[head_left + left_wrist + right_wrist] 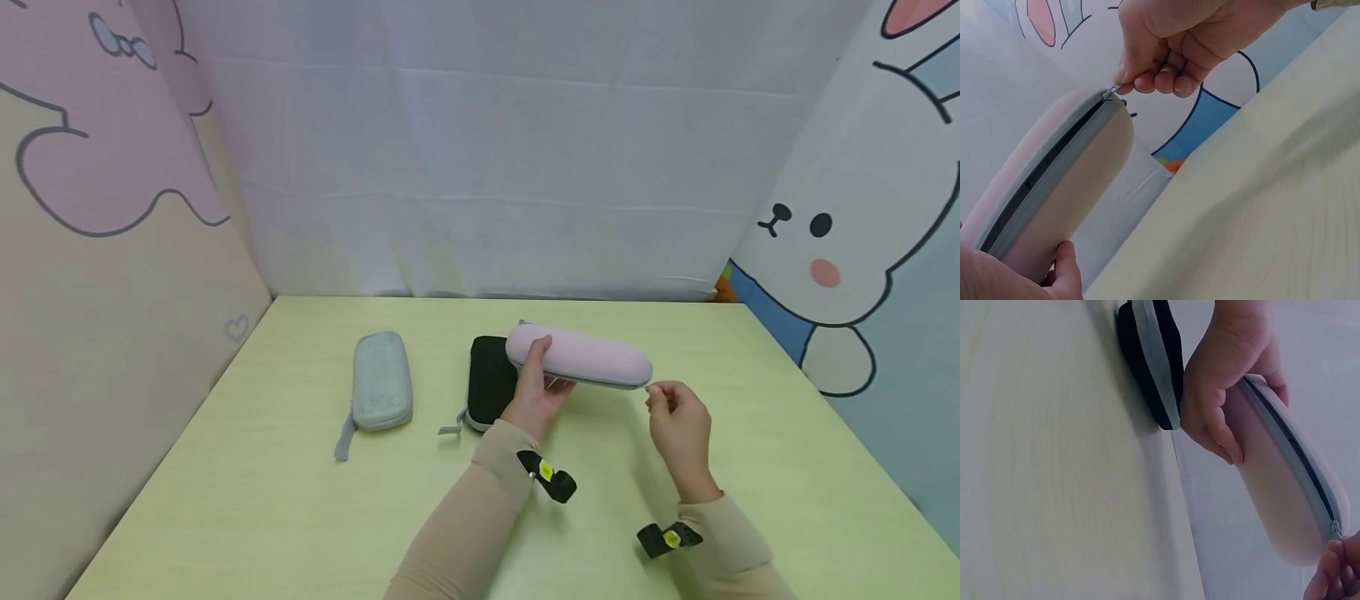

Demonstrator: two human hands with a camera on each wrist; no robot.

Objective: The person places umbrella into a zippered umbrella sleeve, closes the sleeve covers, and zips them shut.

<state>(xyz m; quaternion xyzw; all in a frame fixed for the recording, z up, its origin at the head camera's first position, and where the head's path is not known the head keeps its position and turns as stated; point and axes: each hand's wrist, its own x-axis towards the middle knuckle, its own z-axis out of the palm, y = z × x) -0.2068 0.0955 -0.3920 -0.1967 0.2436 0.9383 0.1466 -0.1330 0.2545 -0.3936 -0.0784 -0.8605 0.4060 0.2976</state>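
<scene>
A pink zippered pencil case (592, 354) is held up above the table, tilted slightly down to the right. My left hand (538, 392) grips its left end, thumb on top and fingers beneath. At the other end my right hand (682, 425) pinches the small metal zipper pull (1112, 91) between thumb and fingers. Along the side facing me the grey zipper (1294, 447) is parted, with a dark gap between its two edges. Partly hidden behind my left hand lies a black pencil case (489, 383) with a grey zipper band.
A pale green pencil case (382, 379) with a grey strap lies left of the black one on the light wooden table (247, 492). A white curtain (487, 167) hangs along the table's back edge, and cartoon-printed panels stand at both sides.
</scene>
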